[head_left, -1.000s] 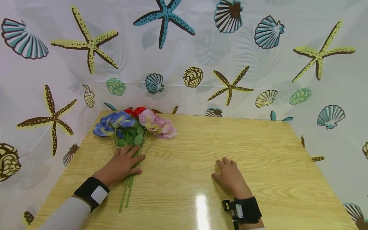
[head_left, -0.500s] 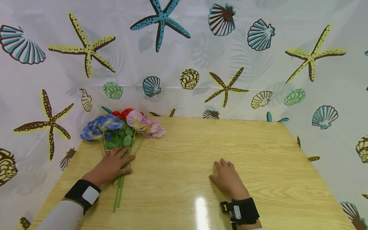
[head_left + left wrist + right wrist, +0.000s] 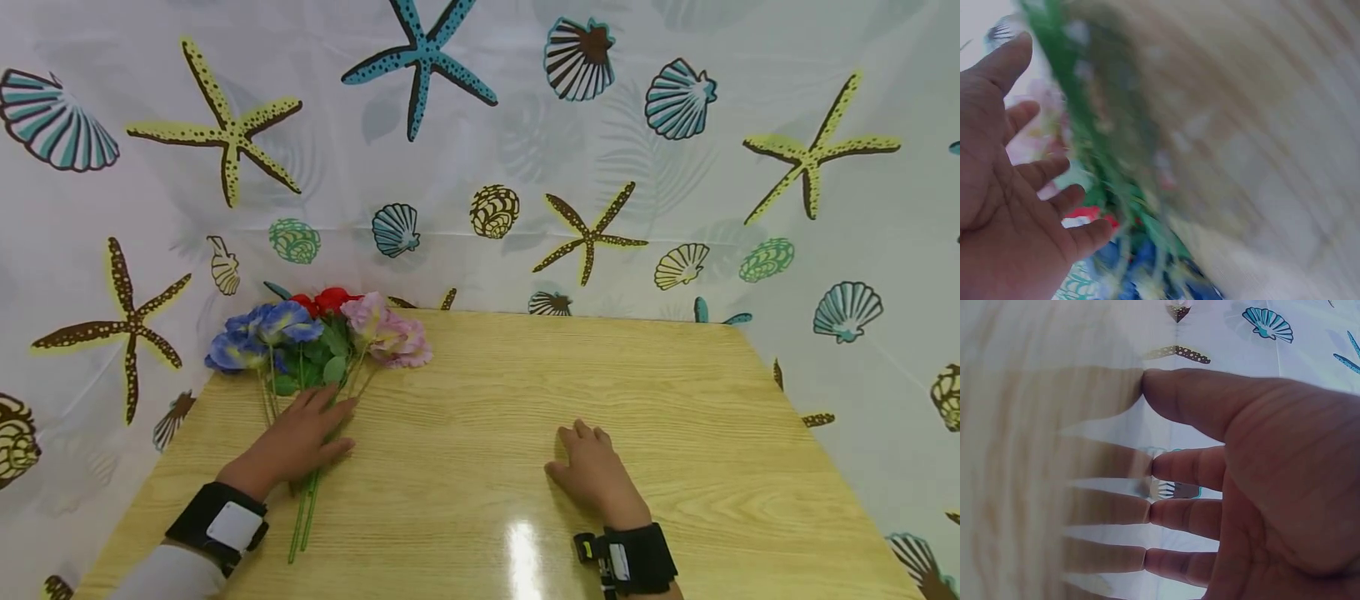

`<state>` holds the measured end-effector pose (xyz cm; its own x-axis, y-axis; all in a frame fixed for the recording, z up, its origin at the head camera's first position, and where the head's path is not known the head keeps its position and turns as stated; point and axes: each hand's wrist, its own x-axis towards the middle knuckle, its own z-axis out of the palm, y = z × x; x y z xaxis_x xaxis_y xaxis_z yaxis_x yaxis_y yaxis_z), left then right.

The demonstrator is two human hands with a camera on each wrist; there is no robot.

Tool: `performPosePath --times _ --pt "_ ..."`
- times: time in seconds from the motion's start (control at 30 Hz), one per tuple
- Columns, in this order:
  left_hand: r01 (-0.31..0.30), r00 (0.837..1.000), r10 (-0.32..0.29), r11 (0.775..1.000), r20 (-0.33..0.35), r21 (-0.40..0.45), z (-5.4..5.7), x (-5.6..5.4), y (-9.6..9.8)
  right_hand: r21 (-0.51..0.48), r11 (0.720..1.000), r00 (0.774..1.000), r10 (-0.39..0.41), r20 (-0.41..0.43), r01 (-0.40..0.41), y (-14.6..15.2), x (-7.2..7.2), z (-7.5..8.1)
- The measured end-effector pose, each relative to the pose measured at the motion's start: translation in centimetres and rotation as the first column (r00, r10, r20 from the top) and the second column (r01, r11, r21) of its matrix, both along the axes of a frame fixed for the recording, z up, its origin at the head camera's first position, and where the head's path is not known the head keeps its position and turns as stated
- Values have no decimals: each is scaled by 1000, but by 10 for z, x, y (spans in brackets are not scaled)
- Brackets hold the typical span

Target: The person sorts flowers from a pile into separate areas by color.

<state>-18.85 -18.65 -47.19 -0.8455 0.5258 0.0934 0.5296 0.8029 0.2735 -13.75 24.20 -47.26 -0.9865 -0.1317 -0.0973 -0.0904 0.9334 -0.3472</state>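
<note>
A bunch of flowers lies at the table's far left in the head view: blue flowers point(image 3: 264, 329), red flowers point(image 3: 327, 301) and pink flowers point(image 3: 390, 337), with green leaves among them. My left hand point(image 3: 300, 433) is over their long green stems point(image 3: 307, 517), fingers spread and straight, hiding the middle of the stems. In the left wrist view its palm point(image 3: 1004, 206) faces the blurred stems, and none of the fingers curls round them. Fingertips down on the bare wood, my right hand point(image 3: 596, 471) holds nothing; its fingers point(image 3: 1185, 519) show in the right wrist view.
The wooden table point(image 3: 480, 400) has a shiny light reflection near its front. A white curtain point(image 3: 450, 167) printed with starfish and shells hangs behind it and along both sides. Both wrists wear black bands point(image 3: 640, 557).
The left hand and the flowers have slid a little left across the table. The pink flowers have shifted slightly against the others. The right hand stays at its place.
</note>
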Motion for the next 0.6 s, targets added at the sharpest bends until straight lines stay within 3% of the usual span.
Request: performPosePath --times 0.07,0.2,0.33,0.6 --pt "-39 999 39 997 2 64 7 4 12 5 1000 1000 1 -5 -1 1 1 1" --pt "-170 984 160 974 76 152 13 10 34 7 1000 1000 0 -9 0 2 1 1" --pt "-285 955 269 948 125 141 10 10 45 -14 1000 1000 7 -6 -7 1 0 1" --pt "-337 940 330 939 91 73 5 7 48 -16 1000 1000 10 -3 -10 1 2 3"
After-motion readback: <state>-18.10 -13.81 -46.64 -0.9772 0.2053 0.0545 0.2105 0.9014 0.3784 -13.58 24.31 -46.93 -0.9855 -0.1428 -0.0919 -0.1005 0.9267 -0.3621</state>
